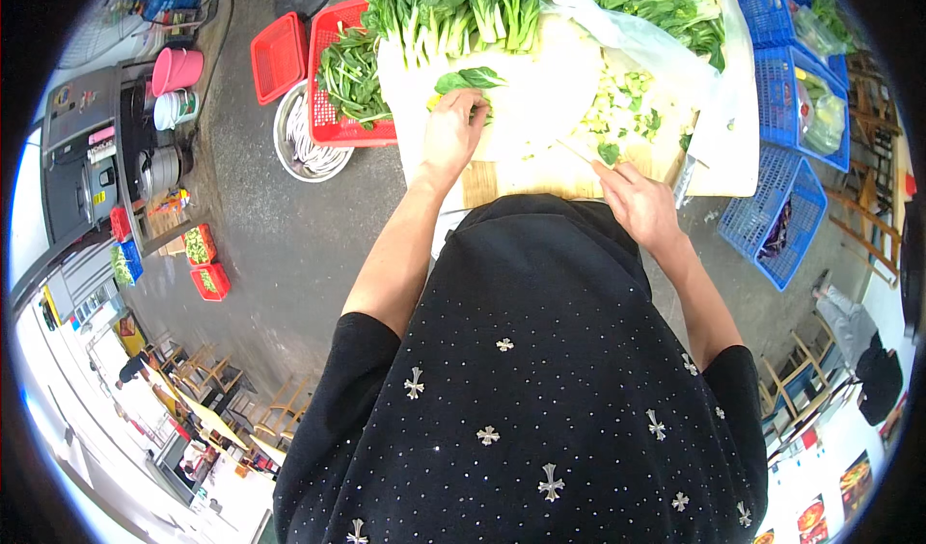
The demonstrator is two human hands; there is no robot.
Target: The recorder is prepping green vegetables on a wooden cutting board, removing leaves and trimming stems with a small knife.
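My left hand (457, 121) has its fingers closed on a leafy green sprig (472, 79) with a little yellow at its base, over the bright middle of the table. At the table's near edge, my right hand (631, 197) pinches a pale stem piece (579, 151); a green leaf lies by its fingertips. Leafy greens with pale stalks (463, 9) lie in a row at the far side. Chopped pale green pieces (622, 106) are scattered right of the middle. A knife blade (684, 179) lies beside my right hand. A clear plastic bag (636, 30) partly covers more greens (665, 9).
A red basket (316, 121) of trimmed greens adjoins the table's left side, over a metal bowl (283, 157) of long white strips. Another red basket (278, 58) stands beyond. Blue crates (788, 262) with vegetables are at right. A person (875, 377) is at far right.
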